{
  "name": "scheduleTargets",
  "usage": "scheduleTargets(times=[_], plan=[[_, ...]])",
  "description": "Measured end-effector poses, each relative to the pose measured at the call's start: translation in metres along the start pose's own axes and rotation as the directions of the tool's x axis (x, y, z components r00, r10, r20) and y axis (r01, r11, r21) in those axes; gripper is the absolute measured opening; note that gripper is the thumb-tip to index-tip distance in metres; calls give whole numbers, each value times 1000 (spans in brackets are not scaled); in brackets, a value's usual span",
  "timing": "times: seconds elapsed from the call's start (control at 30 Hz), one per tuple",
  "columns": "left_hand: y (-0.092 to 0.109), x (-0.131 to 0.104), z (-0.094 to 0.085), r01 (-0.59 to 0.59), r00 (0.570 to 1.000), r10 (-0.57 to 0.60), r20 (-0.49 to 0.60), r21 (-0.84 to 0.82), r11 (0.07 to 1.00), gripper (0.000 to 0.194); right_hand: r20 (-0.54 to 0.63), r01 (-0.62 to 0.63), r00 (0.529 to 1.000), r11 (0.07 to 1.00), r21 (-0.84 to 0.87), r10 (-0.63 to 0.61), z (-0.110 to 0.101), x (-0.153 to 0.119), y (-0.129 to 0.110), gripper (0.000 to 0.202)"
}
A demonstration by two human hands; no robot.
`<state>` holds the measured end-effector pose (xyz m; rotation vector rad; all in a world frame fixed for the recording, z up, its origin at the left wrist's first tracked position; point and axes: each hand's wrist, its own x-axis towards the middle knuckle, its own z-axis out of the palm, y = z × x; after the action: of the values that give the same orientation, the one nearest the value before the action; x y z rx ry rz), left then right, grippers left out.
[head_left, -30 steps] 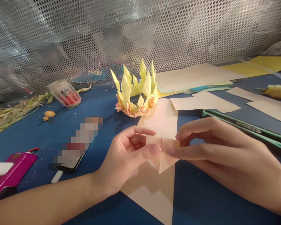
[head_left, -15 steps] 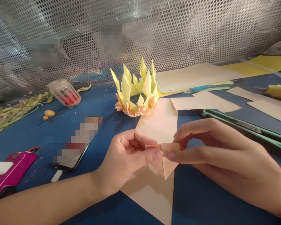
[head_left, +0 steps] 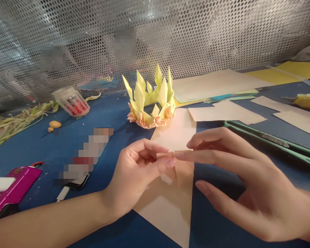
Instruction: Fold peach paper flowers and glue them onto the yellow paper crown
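Between the thumb and fingers of my left hand (head_left: 134,179) is pinched a small folded piece of peach paper (head_left: 172,172), with a crease down its middle. My right hand (head_left: 248,182) is open beside it, thumb dropped well away from the fingers. One of its fingertips reaches the paper's top edge. Beneath the folded piece lies a long pale paper sheet (head_left: 165,215). Just beyond stands a ring of folded paper (head_left: 152,106), with tall yellow points and peach folds around its base.
Green-handled scissors or tongs (head_left: 271,139) lie to the right, near cut paper strips (head_left: 229,112). On the left are a phone (head_left: 80,181), a magenta object (head_left: 18,182) and a tilted jar (head_left: 72,101) with red bits inside. A perforated metal panel (head_left: 196,38) rises behind.
My right thumb has come off the folded paper and dropped away, and the right fingers have spread. The left hand keeps its pinch, moved slightly up and left with the paper.
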<state>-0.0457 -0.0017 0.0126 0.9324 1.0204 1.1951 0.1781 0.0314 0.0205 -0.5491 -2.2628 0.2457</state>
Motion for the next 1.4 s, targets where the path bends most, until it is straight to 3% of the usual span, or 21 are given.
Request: scheduleTargets(times=[0.13, 0.27, 0.5, 0.73, 0.9, 1.13, 1.4], plan=[[0, -1, 1, 2, 999, -1, -37, 34, 999, 29, -30, -69, 997, 997, 34, 70, 3, -1, 5, 18], [2, 1, 2, 18, 1000, -18, -16, 10, 1000, 27, -12, -89, 996, 991, 95, 91, 6, -1, 7, 18], [2, 3, 0, 60, 997, -59, 45, -19, 998, 17, -137, -186, 969, 971, 149, 206, 8, -4, 6, 11], [0, 3, -3, 25, 992, -28, 127, 23, 999, 8, -89, -229, 957, 906, 356, 277, 7, -3, 4, 8], [2, 3, -2, 28, 992, -28, 121, 2, 1000, 11, -32, -257, 947, 817, 516, 318, 8, -2, 2, 10], [5, 2, 4, 80, 983, -60, 173, -116, 990, 16, 37, -312, 927, 712, 629, 374, 9, 1, 6, 13], [8, 1, 3, 77, 977, -65, 205, -53, 996, 24, 109, -351, 919, 661, 664, 379, 7, 8, 2, 15]])
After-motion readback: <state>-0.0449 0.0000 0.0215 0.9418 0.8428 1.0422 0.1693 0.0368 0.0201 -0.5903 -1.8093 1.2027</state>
